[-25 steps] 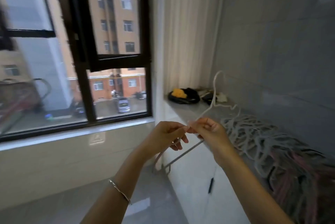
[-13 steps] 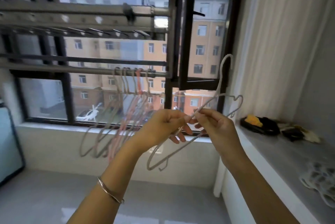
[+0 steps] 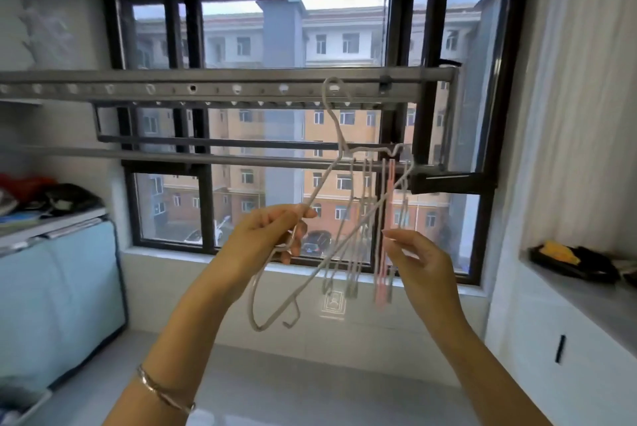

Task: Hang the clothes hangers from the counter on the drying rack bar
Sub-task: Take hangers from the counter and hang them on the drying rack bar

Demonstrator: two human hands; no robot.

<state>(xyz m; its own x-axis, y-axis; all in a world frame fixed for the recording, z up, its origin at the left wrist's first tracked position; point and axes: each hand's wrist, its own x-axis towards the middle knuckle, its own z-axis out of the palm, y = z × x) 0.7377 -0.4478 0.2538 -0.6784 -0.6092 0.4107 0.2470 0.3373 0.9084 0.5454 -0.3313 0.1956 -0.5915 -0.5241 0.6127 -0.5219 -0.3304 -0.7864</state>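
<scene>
One drying rack (image 3: 241, 87): spans the window at head height, its lower bar (image 3: 206, 161) within arm's reach.
Counter (image 3: 593, 305): at the right edge; no loose hangers on the part in view.
Hung hangers (image 3: 384, 218): a cluster (white, one pink) at the bar's right end, probably packed there to leave room.
Held hanger (image 3: 324, 182): in the air before the rack, tilted, long axis running from lower left to upper right, hook topmost and higher than the bar.
Left hand (image 3: 272, 236): fingers curled round the hanger's upper arm, likely to steer the hook.
Right hand (image 3: 418, 263): fingers loose, holding nothing, tips just beside the hung cluster.
</scene>
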